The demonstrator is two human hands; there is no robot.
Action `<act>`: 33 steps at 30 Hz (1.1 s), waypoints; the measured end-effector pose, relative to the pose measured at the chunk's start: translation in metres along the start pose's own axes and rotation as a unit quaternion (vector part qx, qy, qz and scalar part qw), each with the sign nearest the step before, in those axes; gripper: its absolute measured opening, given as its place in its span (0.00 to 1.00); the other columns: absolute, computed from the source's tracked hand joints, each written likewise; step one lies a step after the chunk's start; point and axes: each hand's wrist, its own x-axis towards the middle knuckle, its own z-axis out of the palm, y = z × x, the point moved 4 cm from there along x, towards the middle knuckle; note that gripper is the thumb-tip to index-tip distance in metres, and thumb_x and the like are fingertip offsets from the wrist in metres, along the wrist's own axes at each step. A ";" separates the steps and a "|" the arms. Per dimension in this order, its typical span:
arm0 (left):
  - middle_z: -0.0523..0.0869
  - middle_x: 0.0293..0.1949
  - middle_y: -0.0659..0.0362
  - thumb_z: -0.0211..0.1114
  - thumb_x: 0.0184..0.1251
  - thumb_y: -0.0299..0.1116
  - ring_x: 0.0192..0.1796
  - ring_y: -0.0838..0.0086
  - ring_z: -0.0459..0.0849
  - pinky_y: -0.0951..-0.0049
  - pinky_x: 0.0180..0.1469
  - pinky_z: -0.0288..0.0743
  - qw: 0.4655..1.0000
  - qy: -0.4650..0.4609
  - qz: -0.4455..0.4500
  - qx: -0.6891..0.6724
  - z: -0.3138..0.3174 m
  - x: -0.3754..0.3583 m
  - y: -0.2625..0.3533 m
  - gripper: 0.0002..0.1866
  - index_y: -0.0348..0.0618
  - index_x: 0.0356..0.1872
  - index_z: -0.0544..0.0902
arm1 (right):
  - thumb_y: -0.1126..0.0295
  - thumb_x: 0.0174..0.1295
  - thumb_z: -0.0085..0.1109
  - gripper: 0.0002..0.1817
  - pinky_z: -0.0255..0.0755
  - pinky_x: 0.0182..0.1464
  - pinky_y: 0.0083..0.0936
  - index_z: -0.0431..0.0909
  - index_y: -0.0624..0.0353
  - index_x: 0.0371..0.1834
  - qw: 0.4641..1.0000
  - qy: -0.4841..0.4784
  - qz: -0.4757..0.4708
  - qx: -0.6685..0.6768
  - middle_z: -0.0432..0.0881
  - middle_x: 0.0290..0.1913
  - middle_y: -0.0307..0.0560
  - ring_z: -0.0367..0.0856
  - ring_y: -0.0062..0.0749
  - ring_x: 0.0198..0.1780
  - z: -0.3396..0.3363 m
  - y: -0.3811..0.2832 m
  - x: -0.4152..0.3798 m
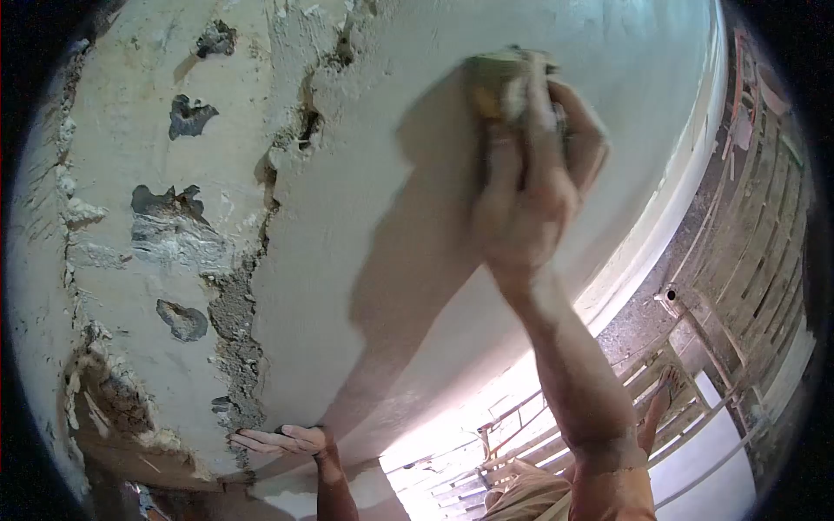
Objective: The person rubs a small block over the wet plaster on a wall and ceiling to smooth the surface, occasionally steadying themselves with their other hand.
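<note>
My right hand (530, 174) reaches up along a smooth, pale plastered wall (339, 234). Its fingers are wrapped round a yellowish sponge (495, 74), blurred by motion and partly covered by the fingers, held at the wall face. A large shadow of the hand and arm falls to their left. Low on the left, my left hand (287, 440) has its fingers stretched out against the wall, beside a rough grey strip of mortar (234, 334). Nothing shows in the left hand.
Left of the smooth plaster runs a jagged broken edge (306, 126), then an older surface with dark chipped holes (191, 117). At lower right lie slatted wooden boards (738, 226), a metal pipe frame (695, 326) and a pale sheet (708, 469). Part of a foot (669, 380) shows there.
</note>
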 end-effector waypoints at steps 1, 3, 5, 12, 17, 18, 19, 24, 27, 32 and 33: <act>0.49 0.83 0.36 0.37 0.85 0.56 0.85 0.42 0.47 0.38 0.82 0.39 1.000 0.005 -0.003 -0.002 0.000 0.000 0.001 0.40 0.32 0.83 0.54 | 0.72 0.66 0.65 0.26 0.67 0.64 0.37 0.81 0.63 0.69 1.000 -0.007 -0.011 -0.009 0.80 0.60 0.56 0.73 0.47 0.62 0.003 -0.010 0.000; 0.49 0.83 0.36 0.37 0.85 0.56 0.85 0.42 0.47 0.39 0.82 0.39 1.000 0.006 -0.005 -0.006 0.002 0.000 0.008 0.39 0.33 0.83 0.55 | 0.71 0.64 0.67 0.23 0.67 0.64 0.36 0.86 0.63 0.63 0.993 -0.110 -0.038 -0.023 0.81 0.61 0.53 0.74 0.43 0.61 -0.013 -0.036 -0.041; 0.50 0.84 0.37 0.36 0.86 0.55 0.85 0.42 0.48 0.39 0.82 0.39 1.000 0.020 -0.008 -0.022 0.000 0.004 0.010 0.39 0.33 0.83 0.55 | 0.70 0.61 0.69 0.21 0.67 0.63 0.35 0.89 0.63 0.58 0.991 -0.118 -0.048 0.041 0.80 0.61 0.52 0.75 0.40 0.62 -0.023 -0.034 -0.103; 0.50 0.84 0.38 0.36 0.86 0.53 0.85 0.45 0.47 0.39 0.82 0.40 1.000 0.007 -0.013 0.006 -0.002 0.003 0.011 0.38 0.34 0.83 0.55 | 0.64 0.66 0.68 0.24 0.66 0.63 0.34 0.85 0.52 0.66 0.999 -0.005 0.033 0.000 0.81 0.63 0.46 0.75 0.36 0.59 -0.009 0.050 -0.061; 0.50 0.84 0.38 0.36 0.86 0.53 0.86 0.44 0.47 0.40 0.82 0.39 1.000 0.017 -0.001 -0.019 -0.001 0.007 0.015 0.37 0.34 0.83 0.55 | 0.68 0.71 0.61 0.25 0.67 0.66 0.38 0.79 0.65 0.70 0.995 -0.097 0.022 -0.031 0.79 0.61 0.54 0.72 0.42 0.64 -0.020 0.013 -0.111; 0.50 0.84 0.38 0.36 0.86 0.53 0.86 0.44 0.47 0.40 0.82 0.39 1.000 0.015 0.000 -0.017 -0.003 0.007 0.015 0.37 0.34 0.83 0.55 | 0.68 0.72 0.61 0.25 0.67 0.66 0.37 0.79 0.65 0.70 0.992 -0.122 0.018 -0.023 0.79 0.62 0.54 0.71 0.40 0.65 -0.032 0.003 -0.133; 0.50 0.84 0.38 0.37 0.86 0.53 0.86 0.44 0.47 0.39 0.83 0.38 1.000 0.014 -0.002 -0.013 -0.002 0.007 0.015 0.37 0.33 0.83 0.54 | 0.68 0.72 0.61 0.25 0.66 0.66 0.36 0.79 0.65 0.70 0.989 -0.145 0.012 -0.015 0.79 0.62 0.54 0.71 0.39 0.66 -0.038 0.000 -0.148; 0.47 0.83 0.35 0.35 0.85 0.54 0.85 0.39 0.44 0.35 0.82 0.36 1.000 0.001 -0.017 0.011 -0.003 0.007 0.015 0.40 0.28 0.82 0.52 | 0.68 0.72 0.60 0.24 0.63 0.66 0.39 0.80 0.61 0.70 0.997 -0.033 0.064 0.002 0.79 0.67 0.53 0.74 0.41 0.64 -0.023 0.040 -0.107; 0.48 0.83 0.34 0.35 0.85 0.55 0.84 0.38 0.46 0.36 0.82 0.36 0.999 -0.009 -0.025 0.035 -0.006 0.005 0.014 0.40 0.28 0.82 0.53 | 0.70 0.70 0.60 0.26 0.63 0.65 0.41 0.79 0.60 0.71 0.996 0.003 0.094 0.002 0.79 0.66 0.56 0.74 0.44 0.63 -0.006 0.009 -0.041; 0.51 0.83 0.34 0.39 0.85 0.53 0.84 0.37 0.49 0.36 0.82 0.40 1.000 0.001 -0.004 0.018 -0.002 0.004 0.005 0.39 0.30 0.82 0.54 | 0.64 0.54 0.63 0.28 0.64 0.58 0.34 0.88 0.37 0.62 0.977 -0.123 -0.149 0.091 0.79 0.70 0.34 0.74 0.34 0.59 -0.007 -0.089 -0.086; 0.51 0.83 0.35 0.39 0.85 0.53 0.84 0.37 0.49 0.36 0.82 0.40 1.000 0.011 0.010 -0.001 -0.001 0.005 0.006 0.39 0.30 0.82 0.54 | 0.64 0.49 0.64 0.29 0.62 0.58 0.34 0.90 0.36 0.59 0.969 -0.168 -0.163 0.082 0.80 0.68 0.31 0.72 0.32 0.58 -0.015 -0.100 -0.103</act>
